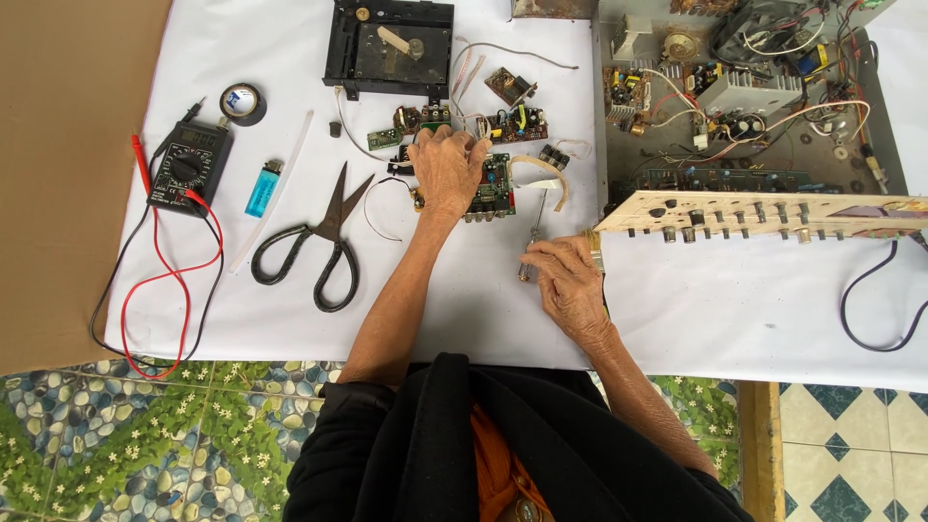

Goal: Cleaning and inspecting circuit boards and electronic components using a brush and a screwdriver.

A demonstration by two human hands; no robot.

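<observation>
Cardboard (68,174) borders the white sheet (464,309) on the far left; next to it I see a black meter (187,166) with red and black leads (164,290) looping toward the tiled floor, a roll of tape (242,102) above it, a blue lighter (263,187), then big black scissors (324,242) lying open; above the middle sits a black tray mechanism (389,43). My left hand (447,172) comes next, palm down and fingers curled over the green circuit board (488,186), pressing it flat on the sheet; small boards and loose wires crowd just above it. To the right my right hand (570,280) pinches a slim screwdriver (534,237) by its handle, fingers closed round it, tip pointing up toward the board's right edge; a small brush (595,249) lies touching that hand. Farthest right stands the opened amplifier chassis (744,87) with its knobbed front panel (764,215) tilted forward and a dark cable (875,309) trailing off.

To do this well, I judge, I should keep the left hand's weight steady so the board cannot skate on the cloth; bring the screwdriver in squarely; keep my fingertips off the soldered parts; and mind the ribbon cable (541,174) beside the board, which could snag.
</observation>
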